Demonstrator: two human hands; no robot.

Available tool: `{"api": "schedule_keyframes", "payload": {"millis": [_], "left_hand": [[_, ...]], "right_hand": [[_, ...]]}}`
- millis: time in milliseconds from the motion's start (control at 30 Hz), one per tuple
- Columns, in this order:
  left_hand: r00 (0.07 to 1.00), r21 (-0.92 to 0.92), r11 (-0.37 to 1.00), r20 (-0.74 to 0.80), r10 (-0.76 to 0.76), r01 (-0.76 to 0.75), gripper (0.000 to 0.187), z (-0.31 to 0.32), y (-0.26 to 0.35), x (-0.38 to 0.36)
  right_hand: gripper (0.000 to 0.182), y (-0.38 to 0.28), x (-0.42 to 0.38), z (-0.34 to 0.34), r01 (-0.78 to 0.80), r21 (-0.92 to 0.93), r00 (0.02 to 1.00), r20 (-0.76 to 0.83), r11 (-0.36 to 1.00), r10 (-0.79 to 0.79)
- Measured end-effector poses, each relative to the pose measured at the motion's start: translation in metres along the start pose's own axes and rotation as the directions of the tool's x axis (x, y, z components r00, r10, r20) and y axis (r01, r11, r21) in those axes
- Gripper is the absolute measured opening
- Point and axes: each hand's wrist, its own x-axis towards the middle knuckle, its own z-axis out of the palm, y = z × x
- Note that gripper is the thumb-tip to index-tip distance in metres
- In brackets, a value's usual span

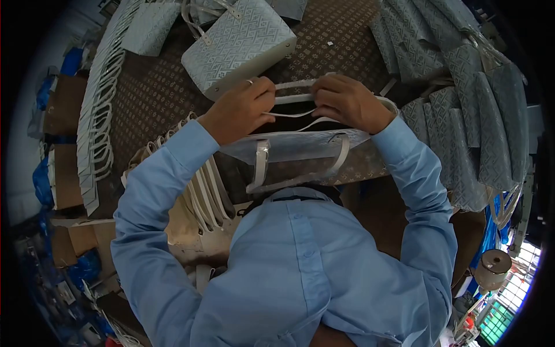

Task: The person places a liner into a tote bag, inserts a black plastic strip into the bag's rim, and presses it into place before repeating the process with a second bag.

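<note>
Right in front of me on the table is a pale handbag (295, 147) with its mouth gaping and a dark inside showing. Its two light handles hang down on my side, partly wrapped in clear film. My left hand (245, 110) is closed on the white edging at the left of the opening, a ring on one finger. At the opening's right end, my right hand (350, 103) has its fingers curled around the edging. A thin white strip (292, 115) spans between both hands. The exact grip of the fingertips is partly hidden.
A finished patterned handbag (243, 46) lies just beyond my hands on the brown patterned table (341, 29). Many silvery patterned bag pieces (451, 115) are stacked at the right. White-handled panels (95, 127) line the left edge, and beige pieces (202, 196) hang nearer me.
</note>
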Motion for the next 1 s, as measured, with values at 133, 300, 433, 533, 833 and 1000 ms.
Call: {"api": "schedule_keyframes", "payload": {"millis": [133, 300, 433, 533, 833, 1000], "left_hand": [[0.969, -0.141, 0.989, -0.233, -0.084, 0.051, 0.027, 0.008, -0.007, -0.007], [0.954, -0.153, 0.978, -0.242, -0.177, 0.143, 0.026, 0.016, -0.005, -0.009], [0.952, -0.126, 0.987, -0.274, -0.133, 0.102, 0.025, 0.018, -0.008, -0.008], [0.947, -0.138, 0.986, -0.294, -0.130, 0.092, 0.025, 0.018, -0.009, -0.007], [0.934, 0.011, 0.975, -0.287, -0.211, 0.224, 0.026, 0.013, 0.001, -0.009], [0.886, -0.138, 0.939, -0.313, -0.343, 0.315, 0.032, 0.000, 0.016, -0.006]], "right_hand": [[0.021, 0.001, -0.001, 0.010, -0.125, 0.103, 0.992, -0.015, 0.987, 0.127], [0.020, -0.002, 0.004, 0.013, -0.208, 0.118, 0.975, -0.053, 0.971, 0.216], [0.020, 0.001, 0.002, 0.016, -0.213, 0.195, 0.971, -0.064, 0.957, 0.229], [0.021, -0.001, 0.002, 0.015, -0.282, 0.149, 0.958, -0.012, 0.948, 0.287], [0.023, -0.006, 0.006, 0.011, -0.284, 0.124, 0.956, -0.035, 0.951, 0.290], [0.031, -0.008, 0.002, 0.003, -0.311, 0.061, 0.947, -0.066, 0.948, 0.315]]}}
